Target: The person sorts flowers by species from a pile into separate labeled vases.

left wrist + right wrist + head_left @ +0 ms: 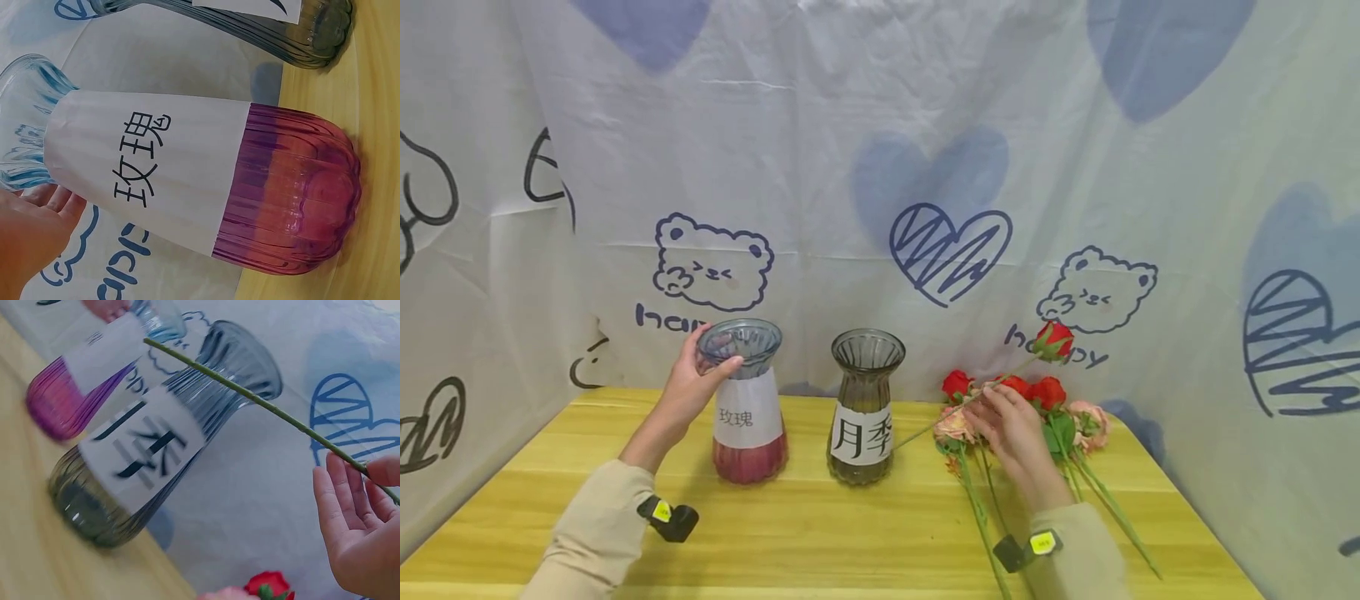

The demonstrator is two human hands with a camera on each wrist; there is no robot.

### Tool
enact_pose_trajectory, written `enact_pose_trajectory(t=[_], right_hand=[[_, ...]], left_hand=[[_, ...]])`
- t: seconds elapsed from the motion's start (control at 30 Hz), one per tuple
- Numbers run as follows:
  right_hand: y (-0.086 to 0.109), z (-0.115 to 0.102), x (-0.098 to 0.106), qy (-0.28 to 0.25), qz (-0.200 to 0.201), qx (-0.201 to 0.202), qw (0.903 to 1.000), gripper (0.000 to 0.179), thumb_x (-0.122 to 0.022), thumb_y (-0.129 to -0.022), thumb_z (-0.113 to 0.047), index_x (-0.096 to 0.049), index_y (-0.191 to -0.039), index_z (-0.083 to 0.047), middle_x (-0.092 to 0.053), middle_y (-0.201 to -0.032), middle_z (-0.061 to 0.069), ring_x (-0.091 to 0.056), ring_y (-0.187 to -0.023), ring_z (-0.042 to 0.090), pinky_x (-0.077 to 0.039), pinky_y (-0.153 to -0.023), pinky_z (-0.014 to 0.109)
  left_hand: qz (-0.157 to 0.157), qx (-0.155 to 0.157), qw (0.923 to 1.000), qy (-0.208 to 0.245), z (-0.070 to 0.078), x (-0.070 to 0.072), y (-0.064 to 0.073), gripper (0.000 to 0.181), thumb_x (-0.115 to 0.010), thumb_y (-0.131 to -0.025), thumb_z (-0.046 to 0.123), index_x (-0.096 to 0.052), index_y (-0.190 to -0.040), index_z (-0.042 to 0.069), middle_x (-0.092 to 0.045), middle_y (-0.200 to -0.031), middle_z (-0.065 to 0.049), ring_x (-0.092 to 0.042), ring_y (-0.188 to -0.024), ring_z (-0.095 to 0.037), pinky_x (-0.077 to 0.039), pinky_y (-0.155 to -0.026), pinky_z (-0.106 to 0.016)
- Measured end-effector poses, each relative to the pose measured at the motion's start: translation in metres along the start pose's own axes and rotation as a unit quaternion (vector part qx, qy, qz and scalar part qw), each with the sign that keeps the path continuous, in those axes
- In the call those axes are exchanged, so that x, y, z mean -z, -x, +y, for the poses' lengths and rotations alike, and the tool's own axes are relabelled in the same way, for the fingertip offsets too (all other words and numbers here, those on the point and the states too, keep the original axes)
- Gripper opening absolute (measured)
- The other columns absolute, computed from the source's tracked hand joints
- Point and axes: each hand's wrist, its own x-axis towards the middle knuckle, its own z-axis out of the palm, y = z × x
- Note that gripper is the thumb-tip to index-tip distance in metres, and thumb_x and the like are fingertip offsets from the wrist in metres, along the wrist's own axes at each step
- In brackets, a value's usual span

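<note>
My left hand (688,387) holds the flared rim of a glass vase (750,462), clear blue above and pink-red at its base, with a white paper label. Its thumb lies over the near side of the rim. A single red rose (1054,342) is pinched by its long green stem (275,411) in my right hand (1018,437), bloom up to the right and stem end down to the left. That stem end lies beside a grey glass vase (868,379) in the head view. Both vases stand upright, the grey one between my hands.
Under and behind my right hand lie more red roses (1047,392) and peach-pink flowers (1088,425), their stems (1120,517) pointing toward the near edge of the yellow wooden table (805,542). A white cloth (820,208) printed with hearts and bears hangs close behind the vases.
</note>
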Motion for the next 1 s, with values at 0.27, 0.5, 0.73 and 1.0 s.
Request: enact_pose_trajectory(t=[0.27,0.5,0.73,1.0], right_hand=[[-0.011,-0.024,-0.023,-0.021,-0.014,0.027,0.9993,0.014,-0.045,-0.102,-0.007,-0.053,-0.091,-0.007,-0.063,-0.09,0.005,-0.066,-0.088,0.017,-0.052,-0.088,0.034],[-0.017,-0.039,-0.044,-0.037,0.007,0.031,0.9988,0.008,-0.047,-0.102,-0.013,-0.049,-0.1,-0.006,-0.063,-0.091,0.003,-0.064,-0.087,0.016,-0.05,-0.09,0.032],[-0.027,-0.044,-0.063,-0.016,0.011,0.048,0.9987,0.009,-0.049,-0.101,-0.01,-0.051,-0.094,-0.007,-0.065,-0.088,0.003,-0.066,-0.084,0.015,-0.052,-0.086,0.031],[-0.036,-0.046,-0.09,0.011,-0.006,0.07,0.9975,0.003,-0.046,-0.101,-0.003,-0.049,-0.102,-0.002,-0.062,-0.085,0.005,-0.066,-0.078,0.014,-0.055,-0.078,0.029]], left_hand=[[-0.002,-0.002,1.0,0.007,0.0,-0.002,0.0,0.087,-0.055,-0.095,0.025,0.007,-0.155,0.011,-0.008,-0.156,-0.028,-0.014,-0.141,-0.044,-0.018,-0.111,-0.057],[0.002,-0.002,1.0,0.009,0.0,-0.002,0.001,0.088,-0.056,-0.095,0.026,0.007,-0.155,0.011,-0.009,-0.156,-0.028,-0.015,-0.141,-0.044,-0.019,-0.111,-0.057],[0.003,-0.005,0.9999,0.013,-0.002,-0.002,-0.001,0.087,-0.056,-0.095,0.025,0.006,-0.155,0.011,-0.01,-0.156,-0.028,-0.015,-0.141,-0.043,-0.019,-0.111,-0.056],[0.005,0.001,0.9999,0.015,-0.001,-0.002,0.0,0.087,-0.056,-0.095,0.024,0.006,-0.155,0.012,-0.01,-0.156,-0.029,-0.015,-0.142,-0.043,-0.019,-0.111,-0.056]])
